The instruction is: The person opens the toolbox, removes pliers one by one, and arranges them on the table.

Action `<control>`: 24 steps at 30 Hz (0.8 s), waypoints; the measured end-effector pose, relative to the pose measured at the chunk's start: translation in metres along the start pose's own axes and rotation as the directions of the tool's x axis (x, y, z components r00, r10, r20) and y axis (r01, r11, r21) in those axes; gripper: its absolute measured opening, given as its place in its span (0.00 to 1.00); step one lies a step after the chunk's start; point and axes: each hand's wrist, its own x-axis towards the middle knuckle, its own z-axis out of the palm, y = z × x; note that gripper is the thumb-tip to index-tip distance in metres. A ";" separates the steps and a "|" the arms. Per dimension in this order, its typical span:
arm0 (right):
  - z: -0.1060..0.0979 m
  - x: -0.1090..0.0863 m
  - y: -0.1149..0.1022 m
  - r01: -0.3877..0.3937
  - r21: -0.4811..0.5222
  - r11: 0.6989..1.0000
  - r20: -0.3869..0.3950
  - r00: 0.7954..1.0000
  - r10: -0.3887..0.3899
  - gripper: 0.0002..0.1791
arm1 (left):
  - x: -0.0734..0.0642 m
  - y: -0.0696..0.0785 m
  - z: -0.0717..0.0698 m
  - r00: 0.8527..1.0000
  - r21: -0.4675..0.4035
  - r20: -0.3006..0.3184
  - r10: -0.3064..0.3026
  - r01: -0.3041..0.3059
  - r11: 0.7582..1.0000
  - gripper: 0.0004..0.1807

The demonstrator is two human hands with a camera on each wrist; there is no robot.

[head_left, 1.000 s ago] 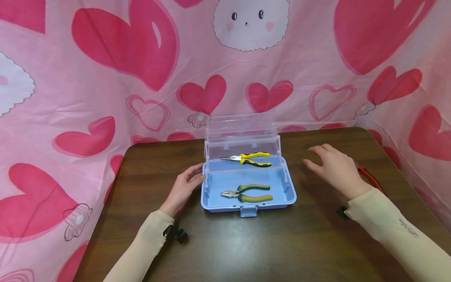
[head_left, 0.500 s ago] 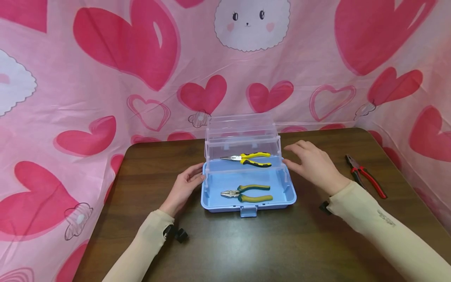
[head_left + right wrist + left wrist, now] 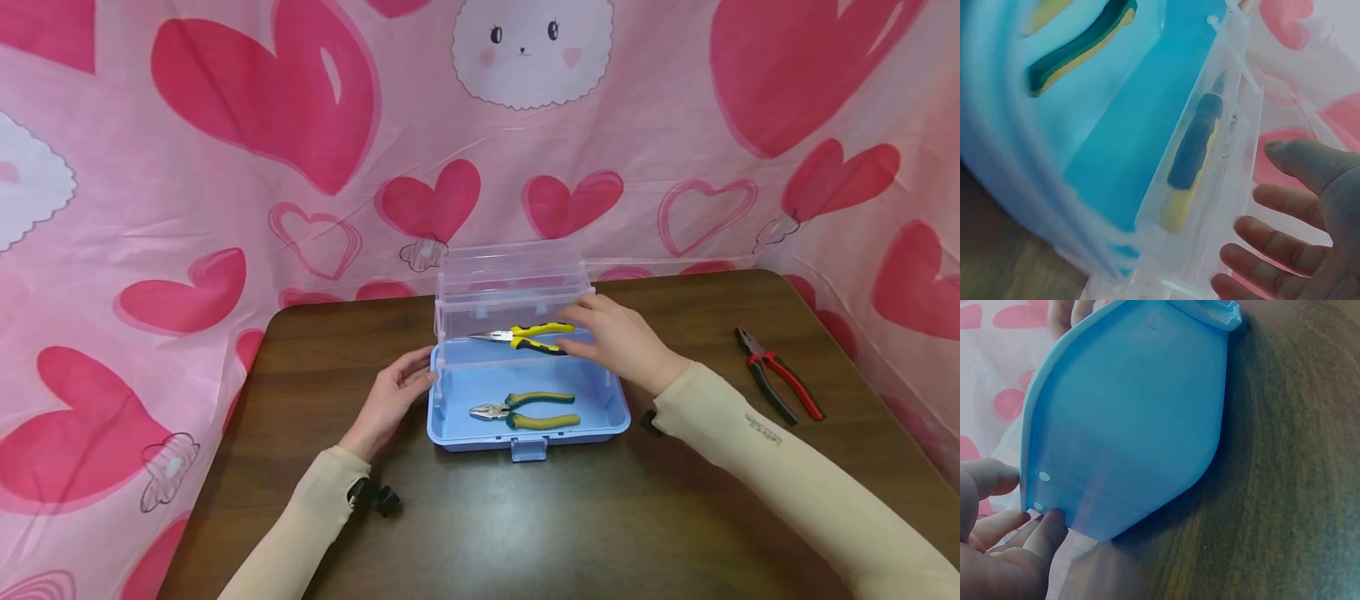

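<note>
A light blue toolbox (image 3: 529, 446) stands on the table, its clear lid raised at the back. My left hand (image 3: 392, 400) holds the box at its left rear corner, thumb and fingers on the rim and side; in the left wrist view, fingers (image 3: 1047, 540) touch the blue wall. My right hand (image 3: 618, 337) reaches over the clear tray (image 3: 465, 354), fingers spread in the right wrist view. Beneath its fingertips are the handles of yellow-and-black needle-nose pliers (image 3: 522, 336), lying in that tray. Green-handled combination pliers (image 3: 525, 412) lie in the box's base.
Red-and-black pliers (image 3: 776, 373) lie on the brown table (image 3: 525, 533), to the right of the box. A pink cloth (image 3: 420, 125) with hearts hangs behind and beside the table. The front latch (image 3: 528, 451) of the box hangs down.
My right hand has moved left from beside the red-and-black pliers to above the needle-nose pliers' handles, uncovering the red-and-black pair. My left hand has stayed on the box.
</note>
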 end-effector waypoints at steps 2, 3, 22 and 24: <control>0.002 0.005 -0.002 0.000 0.000 1.000 0.021 1.000 0.000 0.30 | -0.001 0.001 0.000 1.000 0.004 -0.002 -0.003 0.003 1.000 0.31; 0.003 0.008 -0.003 0.000 -0.004 1.000 0.033 0.999 0.000 0.30 | -0.001 0.001 0.000 1.000 0.005 -0.003 -0.003 0.003 1.000 0.31; 0.020 0.036 -0.010 -0.019 -0.005 1.000 0.169 0.985 0.019 0.28 | -0.003 0.000 0.000 1.000 -0.003 0.000 0.000 0.000 1.000 0.32; 0.021 0.037 -0.010 -0.017 -0.004 1.000 0.174 0.985 0.017 0.28 | -0.003 0.000 0.000 1.000 -0.004 -0.003 -0.001 0.001 1.000 0.32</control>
